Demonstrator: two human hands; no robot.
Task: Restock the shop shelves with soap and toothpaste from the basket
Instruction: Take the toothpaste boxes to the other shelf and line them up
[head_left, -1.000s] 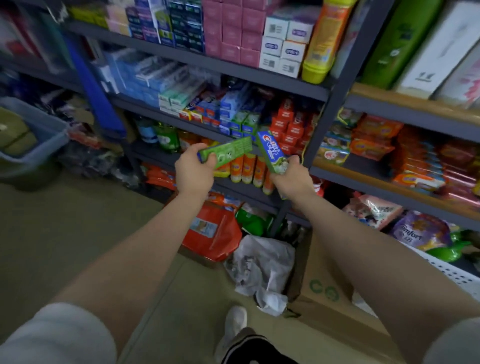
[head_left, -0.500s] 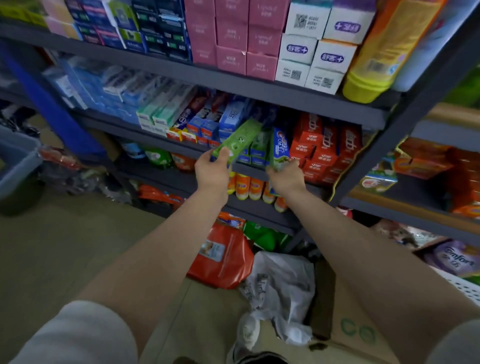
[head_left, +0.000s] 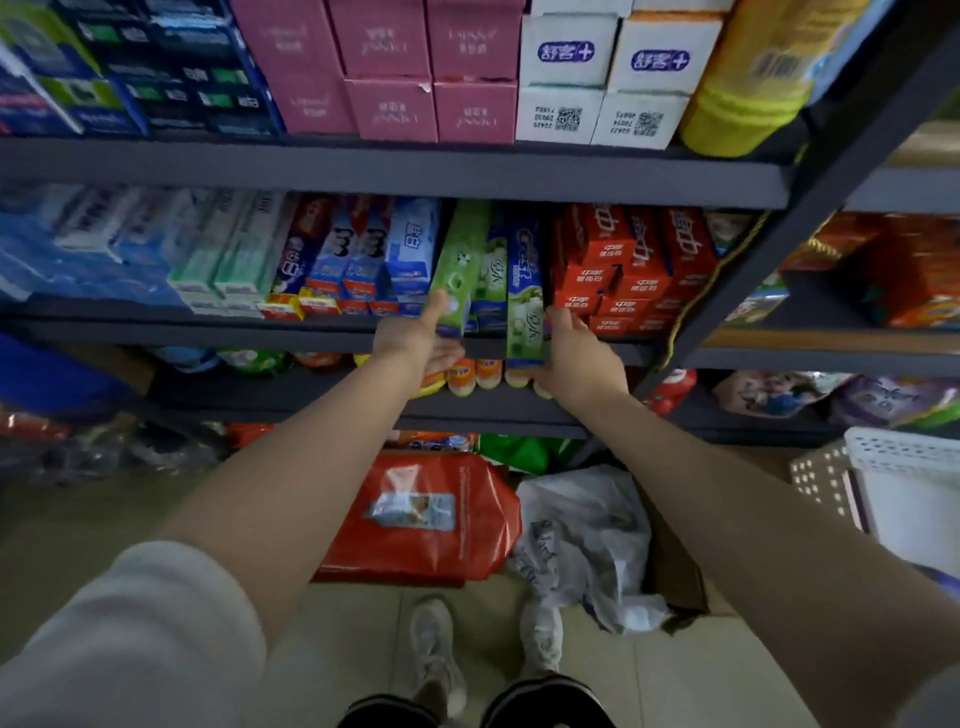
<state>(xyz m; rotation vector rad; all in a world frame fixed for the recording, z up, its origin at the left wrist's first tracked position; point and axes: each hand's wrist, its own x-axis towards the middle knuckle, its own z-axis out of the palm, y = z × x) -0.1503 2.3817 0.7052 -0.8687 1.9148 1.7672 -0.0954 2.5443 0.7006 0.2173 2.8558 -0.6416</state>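
1. Where the middle shelf (head_left: 311, 332) carries the toothpaste row, a green toothpaste box (head_left: 460, 265) lies end-out among the others.
2. Left hand (head_left: 415, 343): fingers spread open, thumb against that box's front end.
3. Right hand (head_left: 576, 353): fingers wrapped around the near end of the blue-green toothpaste box (head_left: 523, 291), beside the red boxes (head_left: 623, 270).
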